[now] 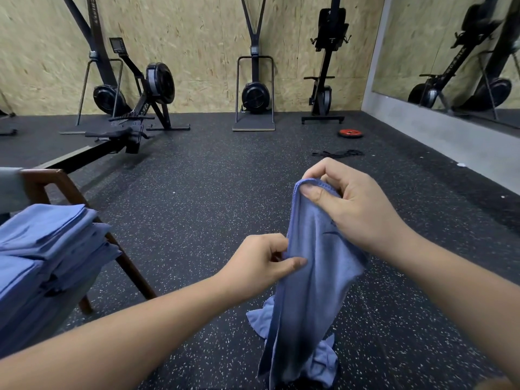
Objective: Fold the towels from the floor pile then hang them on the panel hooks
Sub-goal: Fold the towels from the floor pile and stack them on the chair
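Two hands held one blue towel (306, 291) hanging between them.
The right hand (346, 204) pinched the top hem between thumb and curled fingers, and the left hand (261, 266), lower and just beside it, pinched a side edge. A dark stitched mark under the right palm was unreadable, as was the lettering on the rowing machine (140, 108) far beyond. Crumpled towels (323, 364) lay on the floor directly below the grip, and folded towels (47, 243) sat on a chair (64, 187) to its left.

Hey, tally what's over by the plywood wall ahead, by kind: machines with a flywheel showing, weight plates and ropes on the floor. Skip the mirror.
Flywheel machines: 4
Red weight plate: 1
Black rope: 1
Total: 6
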A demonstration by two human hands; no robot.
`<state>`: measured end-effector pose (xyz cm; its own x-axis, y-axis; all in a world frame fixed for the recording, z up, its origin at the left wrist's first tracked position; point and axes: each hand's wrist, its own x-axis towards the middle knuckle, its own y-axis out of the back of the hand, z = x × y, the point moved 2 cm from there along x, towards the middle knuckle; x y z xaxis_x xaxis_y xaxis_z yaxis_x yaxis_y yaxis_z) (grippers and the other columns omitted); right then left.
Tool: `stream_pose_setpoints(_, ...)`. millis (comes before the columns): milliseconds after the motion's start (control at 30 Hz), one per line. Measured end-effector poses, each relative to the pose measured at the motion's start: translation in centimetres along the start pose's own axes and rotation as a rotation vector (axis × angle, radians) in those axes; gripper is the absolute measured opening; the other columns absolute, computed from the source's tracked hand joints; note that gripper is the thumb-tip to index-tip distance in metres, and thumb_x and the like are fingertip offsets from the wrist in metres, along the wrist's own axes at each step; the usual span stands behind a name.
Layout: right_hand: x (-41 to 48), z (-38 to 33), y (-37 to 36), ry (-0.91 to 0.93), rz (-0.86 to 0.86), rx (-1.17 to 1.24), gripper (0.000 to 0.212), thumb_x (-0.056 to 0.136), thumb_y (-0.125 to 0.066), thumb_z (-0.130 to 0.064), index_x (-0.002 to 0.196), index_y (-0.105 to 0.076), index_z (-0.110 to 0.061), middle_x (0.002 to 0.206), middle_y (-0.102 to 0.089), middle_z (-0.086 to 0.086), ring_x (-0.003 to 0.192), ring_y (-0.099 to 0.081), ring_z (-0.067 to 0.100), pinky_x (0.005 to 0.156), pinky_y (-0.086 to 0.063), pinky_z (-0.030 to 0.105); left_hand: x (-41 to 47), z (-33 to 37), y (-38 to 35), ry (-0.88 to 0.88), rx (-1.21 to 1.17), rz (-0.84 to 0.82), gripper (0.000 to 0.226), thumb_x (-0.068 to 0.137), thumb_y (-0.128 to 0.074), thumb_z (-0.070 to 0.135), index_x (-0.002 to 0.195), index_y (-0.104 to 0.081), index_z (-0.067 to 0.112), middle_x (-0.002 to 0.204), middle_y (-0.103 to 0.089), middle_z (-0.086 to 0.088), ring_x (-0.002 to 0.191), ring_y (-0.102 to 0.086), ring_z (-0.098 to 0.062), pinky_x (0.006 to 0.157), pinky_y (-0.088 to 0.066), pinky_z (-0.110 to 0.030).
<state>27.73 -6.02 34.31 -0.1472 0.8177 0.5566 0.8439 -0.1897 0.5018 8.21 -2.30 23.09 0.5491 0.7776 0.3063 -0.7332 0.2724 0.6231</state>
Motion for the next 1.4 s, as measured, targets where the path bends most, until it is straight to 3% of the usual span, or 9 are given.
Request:
stream_pose_setpoints(100,0.2,0.2,0.8,-0.004,0.056,-0.017,0.005,0.103,-0.07,-0.029,0.099,-0.07,-0.026,0.078,-0.062,0.015,0.072,-0.053,0.032,0.068,-0.044,0.042,0.1,-1.0,0.6,0.053,0.081,-0.03,0.04,0.093,-0.08,0.04,0.074,-0.063,0.009,0.067,-0.054,0.003,0.061,-0.046,-0.009,0.06,-0.043,-0.031)
stream_pose_setpoints(233,0.9,1.1,3.5,-0.043,0.225,-0.059,0.006,0.102,-0.072,-0.029,0.1,-0.07,-0.024,0.079,-0.067,0.007,0.068,-0.051,0.008,0.066,-0.042,0.032,0.0,-2.2,2.5,0.163,0.117,-0.042,0.032,0.093,-0.084,0.034,0.068,-0.066,0.023,0.053,-0.05,0.016,0.052,-0.041,-0.001,0.055,-0.034,-0.019)
stream_pose_setpoints(400,0.9,2.6,5.6,-0.119,0.364,-0.072,0.008,0.102,-0.072,-0.029,0.102,-0.07,-0.021,0.076,-0.065,-0.007,0.066,-0.052,-0.001,0.062,-0.042,0.02,0.4,-2.2,5.3,0.154,0.09,0.089,0.025,0.092,-0.084,0.035,0.075,-0.072,0.022,0.057,-0.052,0.015,0.054,-0.04,-0.002,0.056,-0.036,-0.024)
stream_pose_setpoints(600,0.2,1.8,2.7,-0.086,0.086,-0.136,0.011,0.097,-0.076,-0.024,0.104,-0.072,-0.031,0.094,-0.076,-0.01,0.089,-0.07,0.005,0.085,-0.053,0.027,0.3,0.7,6.5,0.038,0.066,0.113,0.009,0.094,-0.081,0.02,0.09,-0.076,0.026,0.073,-0.068,0.008,0.065,-0.054,-0.002,0.066,-0.047,-0.026)
stream_pose_setpoints(733,-1.5,1.4,-0.8,-0.13,-0.282,-0.161,0.033,0.087,-0.083,-0.051,0.117,-0.071,-0.041,0.079,-0.069,-0.014,0.075,-0.062,0.001,0.077,-0.051,0.031,-0.2,3.1,6.3,-0.018,0.124,0.034,0.013,0.094,-0.079,0.018,0.09,-0.077,0.03,0.076,-0.072,0.012,0.068,-0.058,0.001,0.07,-0.049,-0.026)
stream_pose_setpoints(833,-2.2,1.6,-2.9,-0.142,-0.446,-0.172,0.037,0.082,-0.086,-0.057,0.112,-0.072,-0.04,0.096,-0.074,-0.019,0.091,-0.065,-0.007,0.087,-0.051,0.027,-0.6,4.3,6.1,-0.057,0.126,0.011,0.011,0.094,-0.078,0.018,0.091,-0.078,0.029,0.078,-0.073,0.009,0.07,-0.06,-0.001,0.071,-0.05,-0.026)
stream_pose_setpoints(967,-1.8,2.0,-3.3,-0.123,-0.488,-0.206,0.014,0.089,-0.083,-0.037,0.084,-0.069,-0.034,0.079,-0.069,-0.008,0.075,-0.057,0.002,0.076,-0.049,0.038,-1.1,4.5,6.0,-0.088,0.183,0.038,0.008,0.094,-0.081,0.023,0.09,-0.075,0.027,0.075,-0.068,0.011,0.065,-0.054,0.0,0.063,-0.042,-0.017)
stream_pose_setpoints(1167,-1.3,1.1,-2.6,-0.106,-0.423,-0.225,0.01,0.087,-0.074,-0.038,0.084,-0.072,-0.028,0.082,-0.073,-0.007,0.082,-0.065,0.014,0.081,-0.052,0.038,-1.8,4.0,5.3,-0.1,0.221,0.092,0.018,0.092,-0.079,0.025,0.081,-0.065,0.027,0.07,-0.066,0.014,0.061,-0.056,-0.004,0.061,-0.047,-0.025)
stream_pose_setpoints(1400,-0.8,0.6,-2.1,-0.107,-0.305,-0.139,0.011,0.086,-0.074,-0.032,0.081,-0.071,-0.023,0.077,-0.072,-0.002,0.074,-0.063,0.016,0.075,-0.053,0.039,-2.3,3.2,3.0,-0.01,0.224,-0.021,0.018,0.087,-0.077,0.021,0.074,-0.067,0.014,0.065,-0.062,0.009,0.058,-0.049,0.001,0.059,-0.035,-0.015)
